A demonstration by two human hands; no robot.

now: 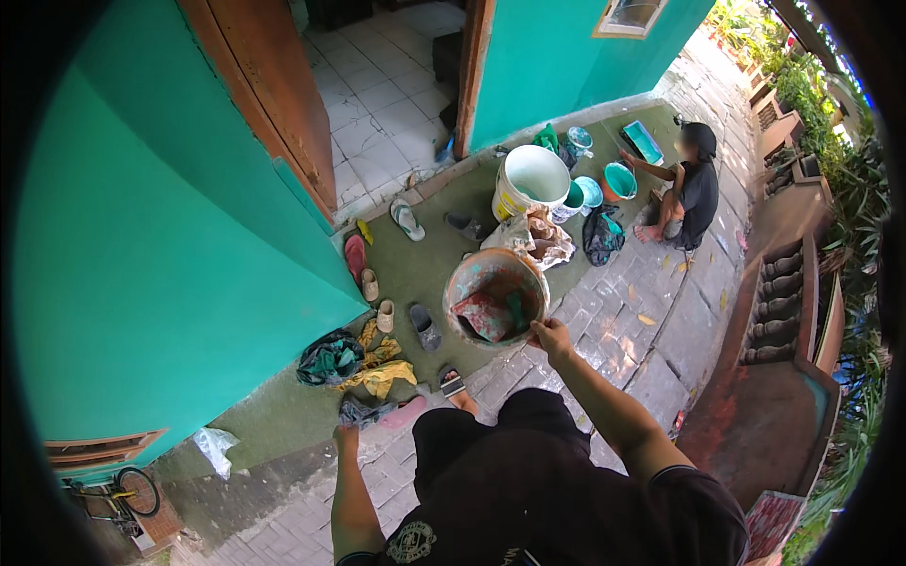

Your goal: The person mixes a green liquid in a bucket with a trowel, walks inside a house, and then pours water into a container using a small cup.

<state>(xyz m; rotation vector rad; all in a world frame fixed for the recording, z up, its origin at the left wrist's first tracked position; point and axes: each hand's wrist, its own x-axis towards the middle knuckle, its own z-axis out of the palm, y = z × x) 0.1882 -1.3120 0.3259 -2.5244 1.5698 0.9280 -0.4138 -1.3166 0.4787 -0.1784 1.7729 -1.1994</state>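
Note:
My right hand (550, 337) grips the rim of a paint-stained bucket (455, 316), which is tilted so its inside shows. Inside it lies a red-stained, crumpled-looking piece (482, 315) with some green beside it. Low on the left, my left hand (346, 437) is closed at the edge of a dark grey plastic bag (366, 412); its fingers are small in the picture. Just beyond the bag lie a crumpled yellow cloth or sheet (382, 377) and a black bag (330, 358) with teal in it.
Sandals and shoes (425, 327) lie scattered on the green mat (429, 259). Past my bucket stand a large white bucket (531, 173), a torn sack (547, 238) and teal paint pails (620, 180). A person (694, 193) squats beside a teal tray (644, 141). An open doorway (387, 104) lies ahead.

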